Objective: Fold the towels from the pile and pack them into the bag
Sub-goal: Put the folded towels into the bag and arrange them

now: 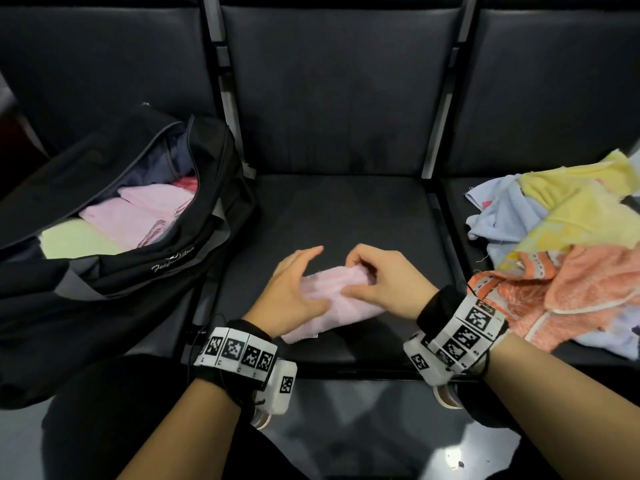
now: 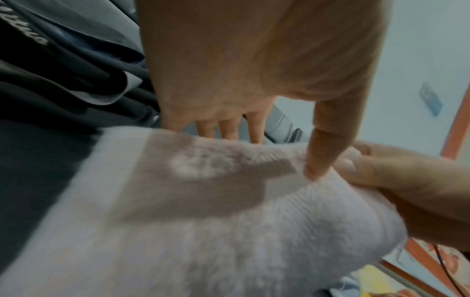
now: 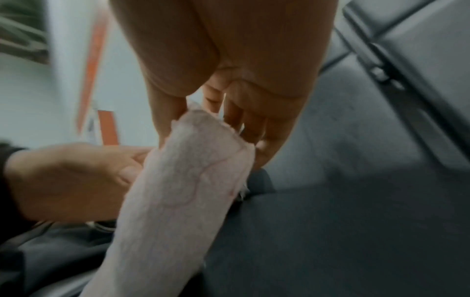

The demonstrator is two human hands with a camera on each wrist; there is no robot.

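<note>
A folded pale pink towel [image 1: 334, 303] lies on the middle black seat [image 1: 332, 216]. My left hand [image 1: 294, 284] rests at its left side with fingers straight. Its thumb presses the cloth [image 2: 229, 231] in the left wrist view. My right hand [image 1: 379, 282] grips the towel's far end, fingers and thumb curled round it [image 3: 183, 191]. The black bag [image 1: 114, 282] stands unzipped on the left seat with pink and light green folded towels inside. The pile of towels [image 1: 568, 258], in yellow, light blue and orange, lies on the right seat.
Padded seat backs rise behind all three seats, with grey metal dividers [image 1: 227, 98] between them. My dark-clothed knees and a shoe [image 1: 446, 398] sit below the seat's front edge, over a glossy floor [image 1: 346, 427].
</note>
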